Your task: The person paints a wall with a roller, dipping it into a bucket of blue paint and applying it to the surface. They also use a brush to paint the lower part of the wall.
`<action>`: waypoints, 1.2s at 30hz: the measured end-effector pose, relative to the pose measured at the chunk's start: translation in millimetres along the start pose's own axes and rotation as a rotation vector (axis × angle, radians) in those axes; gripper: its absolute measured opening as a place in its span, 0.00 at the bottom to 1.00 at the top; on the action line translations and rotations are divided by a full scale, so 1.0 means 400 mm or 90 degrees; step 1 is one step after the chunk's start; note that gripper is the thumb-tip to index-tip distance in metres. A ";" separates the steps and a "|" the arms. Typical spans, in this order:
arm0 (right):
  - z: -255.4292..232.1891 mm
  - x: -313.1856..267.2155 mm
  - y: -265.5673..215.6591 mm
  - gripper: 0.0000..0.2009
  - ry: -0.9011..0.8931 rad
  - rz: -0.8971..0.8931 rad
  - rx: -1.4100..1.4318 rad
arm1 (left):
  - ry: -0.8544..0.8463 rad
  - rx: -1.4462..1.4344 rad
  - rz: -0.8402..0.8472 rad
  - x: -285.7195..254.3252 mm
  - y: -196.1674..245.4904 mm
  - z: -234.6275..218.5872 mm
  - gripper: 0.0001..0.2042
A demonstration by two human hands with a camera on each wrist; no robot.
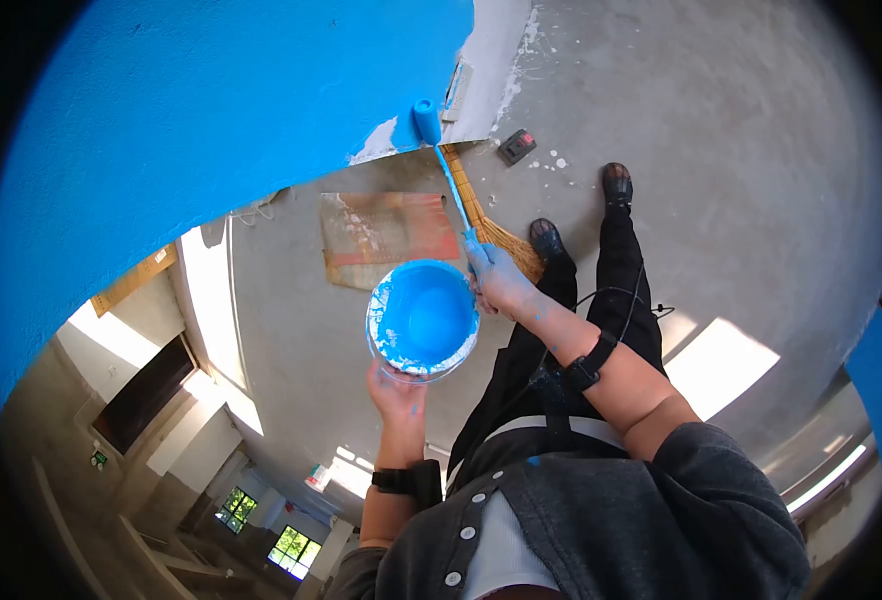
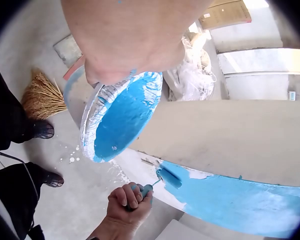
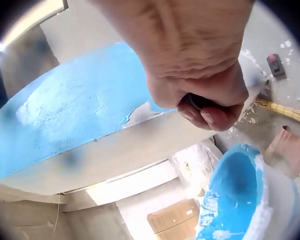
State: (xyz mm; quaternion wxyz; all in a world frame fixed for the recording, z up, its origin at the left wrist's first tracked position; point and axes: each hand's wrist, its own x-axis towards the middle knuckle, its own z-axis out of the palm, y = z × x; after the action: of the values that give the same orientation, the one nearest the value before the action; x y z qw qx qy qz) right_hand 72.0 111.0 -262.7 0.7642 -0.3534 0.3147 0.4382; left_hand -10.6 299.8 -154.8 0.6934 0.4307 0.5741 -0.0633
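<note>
A bucket of blue paint (image 1: 425,318) is held up by the left hand (image 1: 398,392), which grips it at the rim and side nearest the body; in the left wrist view the bucket (image 2: 122,120) tilts below that hand (image 2: 125,45). The right hand (image 1: 504,283) curls round the handle of a paint roller, also seen in the left wrist view as a fist (image 2: 129,202). The blue roller head (image 1: 426,121) lies against the wall near the edge of the blue paint (image 1: 261,90), beside a white patch. In the right wrist view the hand (image 3: 200,85) hides the roller.
A straw broom (image 1: 481,215) lies beyond the right hand, beside a stained flat sheet (image 1: 386,235) on the floor. A small dark box with red (image 1: 517,147) sits near white paint spots. The person's feet (image 1: 546,238) are close to the broom. Cardboard (image 3: 175,220) lies further off.
</note>
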 end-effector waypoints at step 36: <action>0.040 -0.301 -0.185 0.18 -0.185 0.172 0.152 | -0.027 -0.060 0.008 -0.024 -0.015 0.043 0.27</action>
State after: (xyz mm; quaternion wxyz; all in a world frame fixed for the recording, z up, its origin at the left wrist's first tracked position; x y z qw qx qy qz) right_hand 90.4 43.2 -139.3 0.7722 -0.1482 0.2958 0.5425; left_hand -4.7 280.7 -150.4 0.7252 0.4000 0.5590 -0.0408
